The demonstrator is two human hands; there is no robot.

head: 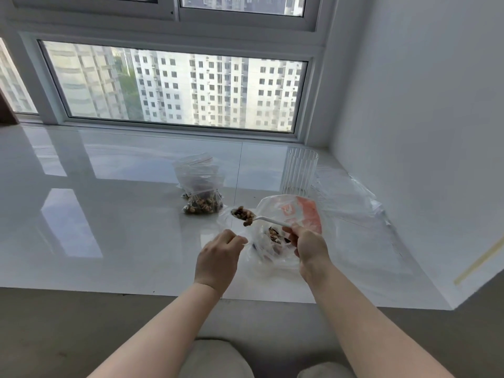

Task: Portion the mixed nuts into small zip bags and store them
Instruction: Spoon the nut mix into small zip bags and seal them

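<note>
My right hand [308, 246] grips the handle of a white plastic spoon [268, 220] whose bowl is heaped with mixed nuts [243, 213]. Under the spoon lies a large clear bag with an orange print [302, 214], with nuts showing inside it. My left hand [218, 257] pinches the edge of a small clear zip bag [227, 218] just left of the spoon; that bag is hard to make out. Farther back on the white sill [109, 214] lie small zip bags filled with nuts [201, 201].
A ribbed clear glass [298, 173] stands behind the large bag. Crumpled clear plastic sheeting [360, 214] covers the sill's right side by the white wall. A window runs along the back. The sill's front edge is near my forearms, with grey floor below.
</note>
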